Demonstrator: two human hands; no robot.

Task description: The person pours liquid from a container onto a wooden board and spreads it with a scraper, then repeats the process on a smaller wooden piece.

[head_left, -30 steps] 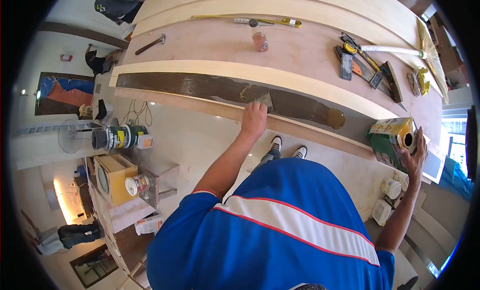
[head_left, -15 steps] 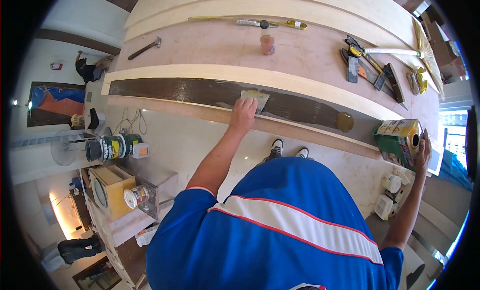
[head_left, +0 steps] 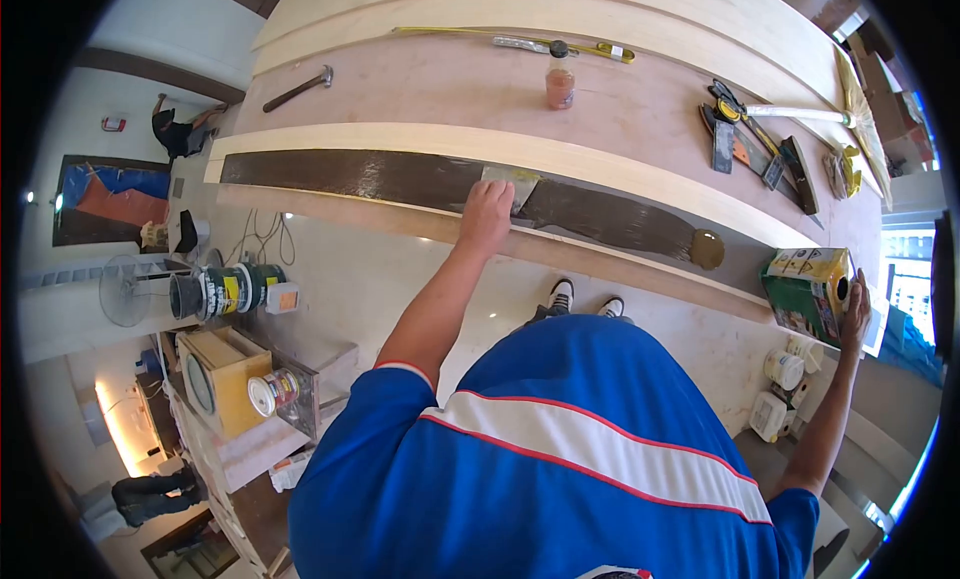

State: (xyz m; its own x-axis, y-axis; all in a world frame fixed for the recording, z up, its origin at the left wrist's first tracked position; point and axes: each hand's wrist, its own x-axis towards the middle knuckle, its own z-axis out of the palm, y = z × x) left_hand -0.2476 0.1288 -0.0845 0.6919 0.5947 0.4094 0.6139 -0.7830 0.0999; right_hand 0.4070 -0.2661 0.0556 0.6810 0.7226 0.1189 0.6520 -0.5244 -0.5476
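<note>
My left hand [head_left: 487, 217] is closed around a flat, pale scraper [head_left: 522, 186], pressed on a long board's dark, wet-looking strip [head_left: 610, 214]. The strip shines to the left of the blade. Toward its right end sits a round brown puddle [head_left: 707, 249]. At the board's right end is a rectangular metal can [head_left: 808, 287], green and cream, with a dark round opening. My right hand [head_left: 857, 311] lies against the can's right side, fingers stretched out; part of the palm is hidden.
Across the bench lie a hammer [head_left: 298, 89], a bottle of pinkish liquid [head_left: 560, 84], a tape measure [head_left: 615, 52], several hand tools [head_left: 755, 154] and a broom [head_left: 860, 119]. Buckets [head_left: 225, 292] and a fan [head_left: 125, 289] stand at left. Two other people are farther off.
The view has shifted, so the bench items sit farther right. My left hand and the scraper have slid slightly left along the strip. My right hand stays at the can.
</note>
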